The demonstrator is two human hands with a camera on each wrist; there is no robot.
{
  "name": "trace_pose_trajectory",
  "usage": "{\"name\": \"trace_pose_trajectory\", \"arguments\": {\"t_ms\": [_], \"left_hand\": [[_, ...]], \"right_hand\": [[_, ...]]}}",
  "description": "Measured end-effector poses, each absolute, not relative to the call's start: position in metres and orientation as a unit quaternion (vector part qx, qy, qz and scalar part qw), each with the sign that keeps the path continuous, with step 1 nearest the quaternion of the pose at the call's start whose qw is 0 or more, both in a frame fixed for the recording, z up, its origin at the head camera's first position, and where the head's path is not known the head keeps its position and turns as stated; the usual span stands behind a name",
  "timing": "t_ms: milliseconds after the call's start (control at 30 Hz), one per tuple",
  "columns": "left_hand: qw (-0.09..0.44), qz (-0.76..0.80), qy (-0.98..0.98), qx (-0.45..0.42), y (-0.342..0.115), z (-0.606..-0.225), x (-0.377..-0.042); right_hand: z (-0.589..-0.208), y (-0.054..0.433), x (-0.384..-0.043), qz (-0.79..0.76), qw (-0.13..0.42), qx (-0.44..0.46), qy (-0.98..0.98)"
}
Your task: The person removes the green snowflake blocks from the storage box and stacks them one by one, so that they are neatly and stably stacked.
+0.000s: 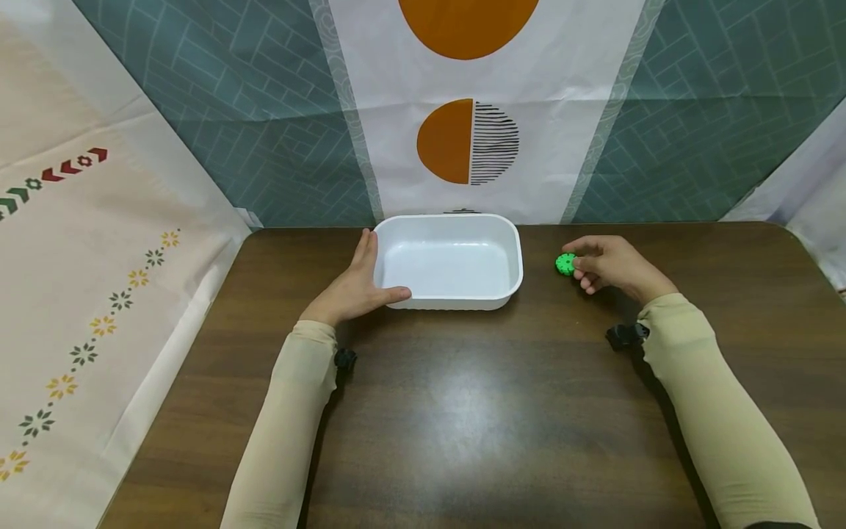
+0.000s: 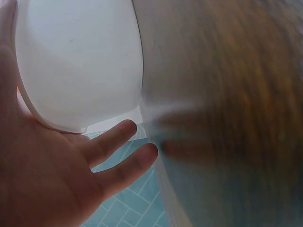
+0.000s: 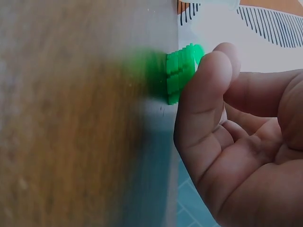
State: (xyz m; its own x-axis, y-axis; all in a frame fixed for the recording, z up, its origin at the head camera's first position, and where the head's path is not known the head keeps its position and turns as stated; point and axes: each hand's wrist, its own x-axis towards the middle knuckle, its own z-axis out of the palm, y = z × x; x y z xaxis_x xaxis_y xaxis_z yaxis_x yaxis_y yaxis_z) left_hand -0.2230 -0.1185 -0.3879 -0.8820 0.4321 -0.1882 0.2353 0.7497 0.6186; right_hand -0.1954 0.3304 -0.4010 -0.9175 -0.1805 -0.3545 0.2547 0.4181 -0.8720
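Observation:
My left hand [image 1: 353, 289] rests against the left end of a white rectangular tray [image 1: 449, 303]. Its thumb lies over the near rim, and its fingers stretch along the left side. In the left wrist view two straight fingers [image 2: 118, 170] extend past the tray's wall [image 2: 85, 61]. To the right of the tray, my right hand [image 1: 611, 268] pinches at a small green notched disc [image 1: 565, 264] with thumb and index finger. The right wrist view shows a short green stack [image 3: 176, 75] standing on the table beside the fingertips, which partly hide its top.
The brown wooden table [image 1: 463, 411] carries the tray near its far edge. Behind it hangs a patterned cloth [image 1: 542, 176] with orange shapes. A pale cloth with flower motifs [image 1: 82, 353] lies along the left side. A dark device [image 1: 624, 336] sits at the right wrist.

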Motion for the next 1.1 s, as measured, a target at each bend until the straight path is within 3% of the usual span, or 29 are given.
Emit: {"name": "trace_pose_trajectory", "arguments": {"t_ms": [1100], "left_hand": [[0.166, 0.298, 0.921, 0.187, -0.1210, -0.3903, -0.2252]], "right_hand": [[-0.3971, 0.3252, -0.1957, -0.515, 0.176, 0.039, 0.838]]}}
